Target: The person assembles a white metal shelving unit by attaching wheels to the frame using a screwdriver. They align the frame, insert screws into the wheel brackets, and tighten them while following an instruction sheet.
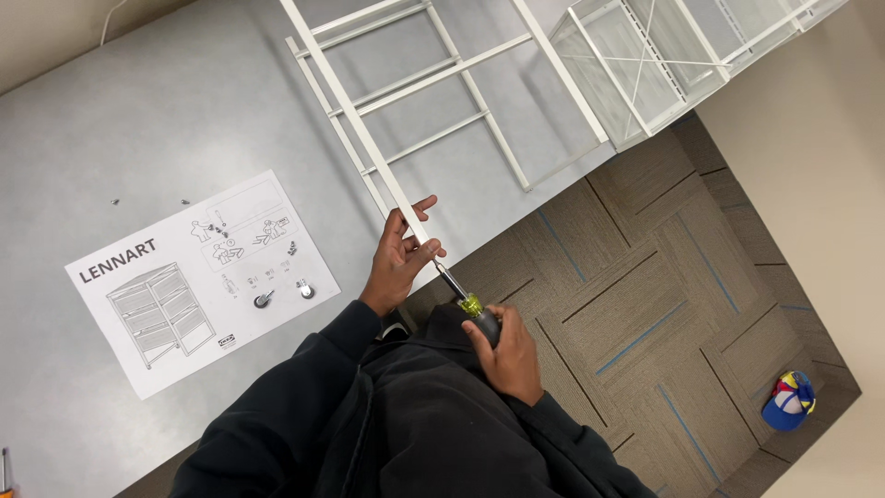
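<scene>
My left hand (pixel 398 260) grips the near end of a white metal frame rail (pixel 364 129) that lies across the grey table (pixel 166 111). My right hand (pixel 507 355) is closed around the black and yellow-green handle of a screwdriver (pixel 470 304). The screwdriver's metal shaft points up and left, with its tip at the rail's end right by my left fingers. The frame has several thin white crossbars running toward the table's far side.
A paper instruction sheet (pixel 198 277) with drawings lies on the table to the left, with small screws (pixel 115 201) beyond it. White wire mesh baskets (pixel 645 65) sit at the top right. Patterned carpet floor (pixel 664 304) holds a colourful cap (pixel 789 400) at right.
</scene>
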